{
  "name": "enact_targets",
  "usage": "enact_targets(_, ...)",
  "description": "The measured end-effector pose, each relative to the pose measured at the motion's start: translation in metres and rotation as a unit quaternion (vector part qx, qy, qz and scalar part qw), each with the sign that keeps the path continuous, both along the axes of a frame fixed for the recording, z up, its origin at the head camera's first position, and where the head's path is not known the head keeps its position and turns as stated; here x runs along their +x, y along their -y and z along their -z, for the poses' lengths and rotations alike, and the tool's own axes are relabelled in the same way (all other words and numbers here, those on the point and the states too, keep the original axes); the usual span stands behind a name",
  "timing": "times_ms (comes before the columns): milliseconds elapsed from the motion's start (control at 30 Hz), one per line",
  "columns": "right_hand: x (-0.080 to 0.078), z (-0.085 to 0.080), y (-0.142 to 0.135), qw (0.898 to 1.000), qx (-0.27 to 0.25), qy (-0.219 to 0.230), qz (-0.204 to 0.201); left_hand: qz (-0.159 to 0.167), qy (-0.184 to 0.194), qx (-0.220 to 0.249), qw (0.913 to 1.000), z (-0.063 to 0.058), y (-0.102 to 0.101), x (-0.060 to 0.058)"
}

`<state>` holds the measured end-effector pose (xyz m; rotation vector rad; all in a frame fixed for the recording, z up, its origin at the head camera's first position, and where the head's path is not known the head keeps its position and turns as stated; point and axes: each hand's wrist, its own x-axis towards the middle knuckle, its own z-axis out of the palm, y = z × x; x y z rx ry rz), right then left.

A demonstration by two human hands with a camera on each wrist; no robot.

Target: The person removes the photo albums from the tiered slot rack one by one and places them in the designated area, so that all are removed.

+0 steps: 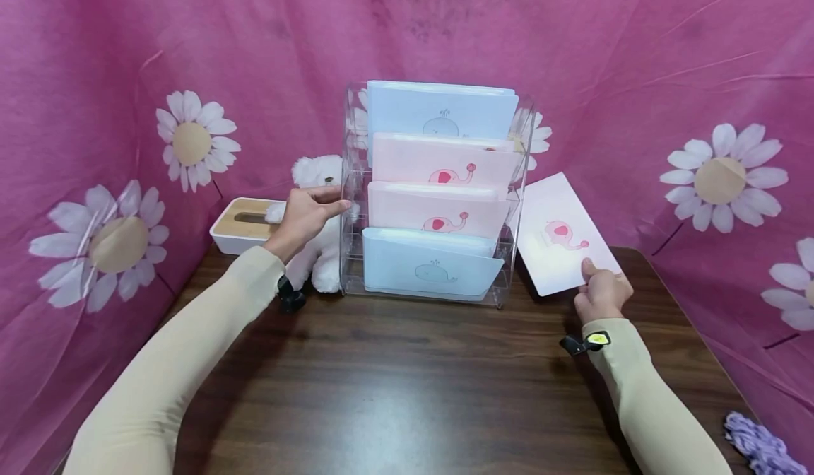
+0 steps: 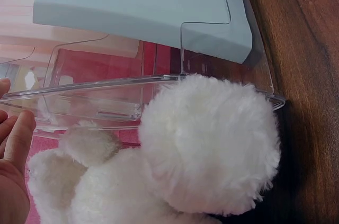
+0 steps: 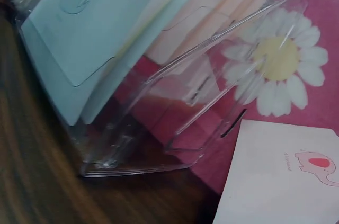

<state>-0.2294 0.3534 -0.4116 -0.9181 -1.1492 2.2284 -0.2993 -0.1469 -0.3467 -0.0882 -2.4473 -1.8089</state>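
A clear plastic rack (image 1: 502,277) stands on the table with folded-looking cards in its tiers. Blue whale cards (image 1: 445,107) sit at the top and bottom, pink elephant cards (image 1: 439,213) between them. My left hand (image 1: 305,215) holds the rack's left side, thumb at the front edge and fingers along the side panel (image 2: 95,102). On the other side, my right hand (image 1: 603,292) pinches a pink elephant card (image 1: 540,242) by its lower right corner, tilted beside the rack. The right wrist view shows this card (image 3: 280,181) but not the hand.
A white plush toy (image 1: 324,263) leans close against the rack's left side, partly behind my left hand. Behind it is a white tissue box with a wooden lid (image 1: 238,231). Pink flowered cloth (image 1: 604,51) surrounds the wooden table (image 1: 381,369). Purple yarn (image 1: 759,440) lies at the lower right.
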Motion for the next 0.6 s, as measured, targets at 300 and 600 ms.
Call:
enact_targets(300, 0.008, 0.019, 0.009, 0.999, -0.028, 0.019, -0.017, -0.006, 0.009, -0.011, 0.9999, -0.001, 0.001, 0.002)
enact_targets(600, 0.01, 0.02, 0.006, 0.999, -0.005, 0.036, -0.036, -0.007, 0.005, -0.017, 0.9998, -0.003, 0.001, 0.001)
